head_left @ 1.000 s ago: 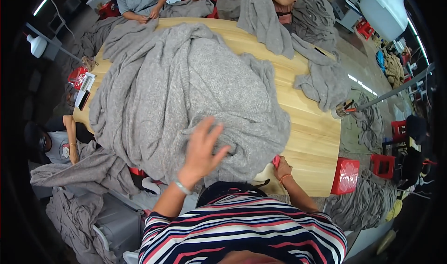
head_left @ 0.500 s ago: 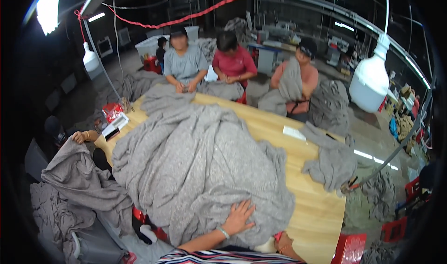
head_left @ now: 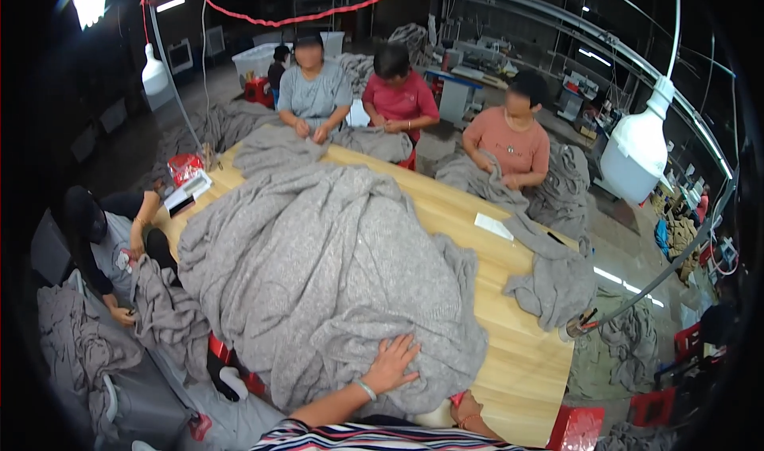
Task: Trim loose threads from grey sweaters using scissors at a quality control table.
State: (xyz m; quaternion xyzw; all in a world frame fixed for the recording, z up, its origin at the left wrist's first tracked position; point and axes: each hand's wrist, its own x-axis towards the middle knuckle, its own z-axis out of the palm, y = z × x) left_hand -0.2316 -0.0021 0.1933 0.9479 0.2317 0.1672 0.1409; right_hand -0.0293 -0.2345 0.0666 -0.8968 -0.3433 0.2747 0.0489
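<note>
A large heap of grey knit cloth (head_left: 334, 268) covers most of the wooden table in front of me. My left hand (head_left: 391, 365) lies flat on its near edge, fingers spread, with a bracelet at the wrist. Beside the heap's near right corner, my right hand (head_left: 468, 413) is low at the table edge, its fingers curled around a small reddish-pink thing. Only a bit of that thing shows, too little to name it.
Three people sit along the far side, handling grey cloth (head_left: 477, 179); another sits at left with more cloth (head_left: 167, 312). On the wooden table (head_left: 517, 363) lie a white paper (head_left: 494, 227) and a grey piece (head_left: 549, 280). A bulb lamp (head_left: 637, 149) hangs at right, near a slanted pole (head_left: 676, 264).
The person at far right has lowered the cloth from in front of them. At left, a person has lowered a raised cloth and leans into view. My hands stay in place on the heap and table edge.
</note>
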